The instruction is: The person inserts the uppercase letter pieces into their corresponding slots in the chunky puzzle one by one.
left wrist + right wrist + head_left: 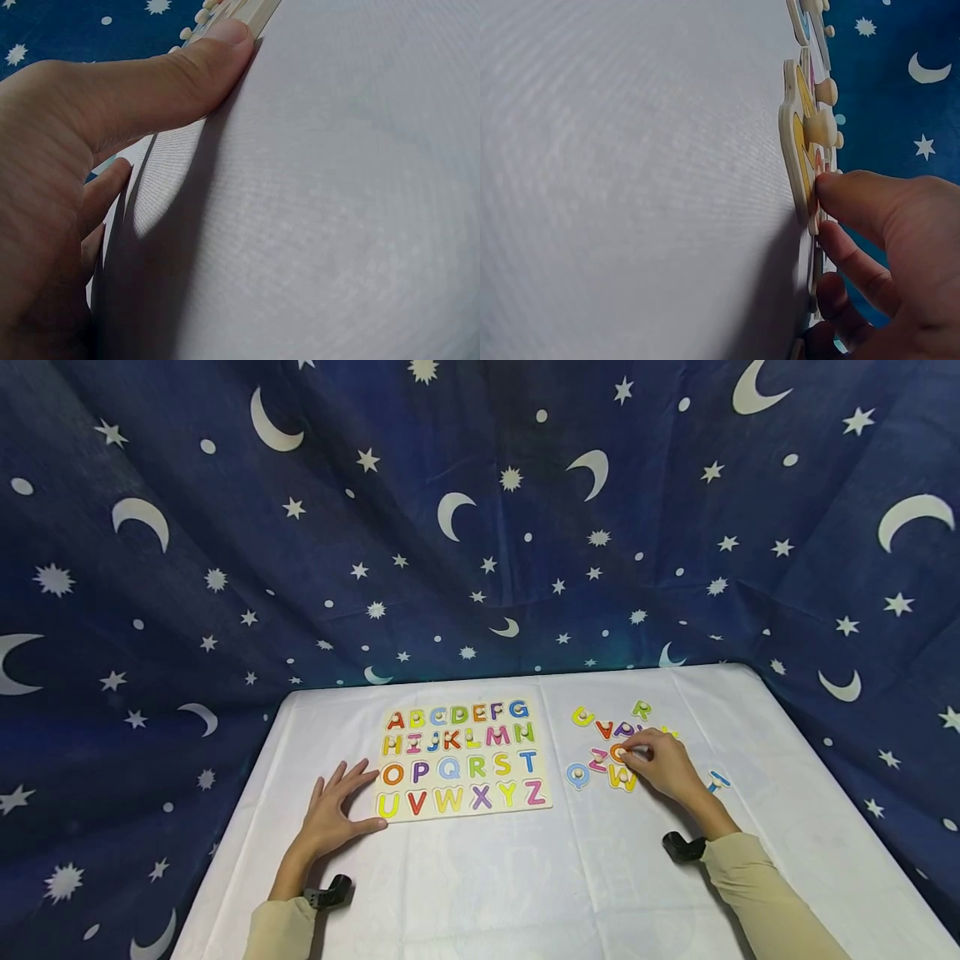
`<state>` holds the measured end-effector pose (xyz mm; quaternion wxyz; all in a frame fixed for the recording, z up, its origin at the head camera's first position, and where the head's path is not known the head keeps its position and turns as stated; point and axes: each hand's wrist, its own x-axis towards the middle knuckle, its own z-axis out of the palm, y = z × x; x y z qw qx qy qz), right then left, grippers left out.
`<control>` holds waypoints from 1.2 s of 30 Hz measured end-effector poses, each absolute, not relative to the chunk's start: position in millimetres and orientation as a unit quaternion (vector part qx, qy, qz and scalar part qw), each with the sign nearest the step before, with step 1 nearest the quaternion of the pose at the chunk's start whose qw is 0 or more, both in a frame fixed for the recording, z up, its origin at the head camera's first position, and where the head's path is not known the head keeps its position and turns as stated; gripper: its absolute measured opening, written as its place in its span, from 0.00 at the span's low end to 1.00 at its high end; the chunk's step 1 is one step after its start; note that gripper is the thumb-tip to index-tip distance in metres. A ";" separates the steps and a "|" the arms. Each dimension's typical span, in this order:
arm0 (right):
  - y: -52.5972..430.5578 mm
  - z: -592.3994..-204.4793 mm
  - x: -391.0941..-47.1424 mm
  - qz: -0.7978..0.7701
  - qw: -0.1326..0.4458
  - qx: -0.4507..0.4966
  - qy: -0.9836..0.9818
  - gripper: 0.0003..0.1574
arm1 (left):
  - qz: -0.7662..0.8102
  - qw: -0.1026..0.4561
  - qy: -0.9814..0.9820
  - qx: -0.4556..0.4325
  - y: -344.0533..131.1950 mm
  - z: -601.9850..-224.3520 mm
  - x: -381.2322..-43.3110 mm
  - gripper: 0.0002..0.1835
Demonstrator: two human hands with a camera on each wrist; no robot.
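Note:
A wooden alphabet puzzle board point(468, 817) lies on the white-covered table. Letter pieces with knobs sit in its upper two rows; the lower two rows show coloured letter shapes without knobs. My left hand point(335, 810) spreads its fingers beside the board's left edge, the thumb touching the lower left corner. Over the loose letters at the right, my right hand point(666, 766) pinches the orange O piece point(617, 752) between thumb and fingers. The yellow W piece point(798, 146) lies just in front of the thumb in the right wrist view. My fingers partly cover the O.
Around the right hand lie a blue Q piece point(577, 776), a pink Z piece point(597, 761), a red V piece point(604, 729), a yellow U piece point(582, 717), a green R piece point(641, 709) and a blue T piece point(718, 780). A dark star-and-moon cloth point(480, 568) hangs behind the table.

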<state>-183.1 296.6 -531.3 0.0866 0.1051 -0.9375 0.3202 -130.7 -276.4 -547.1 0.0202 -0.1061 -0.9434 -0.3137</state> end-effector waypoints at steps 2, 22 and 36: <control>296.0 -530.8 -183.3 0.322 0.087 0.107 -0.937 0.09 | -0.314 0.019 -0.943 -0.104 -276.4 -548.9 -129.7 0.49; 272.3 -453.2 -222.8 0.315 0.103 0.164 -0.929 0.08 | -0.319 0.019 -0.942 -0.102 -278.1 -550.7 -128.0 0.49; 161.6 -466.0 -239.2 0.374 0.068 0.225 -0.897 0.07 | -0.317 0.013 -0.943 -0.099 -276.5 -546.8 -131.3 0.49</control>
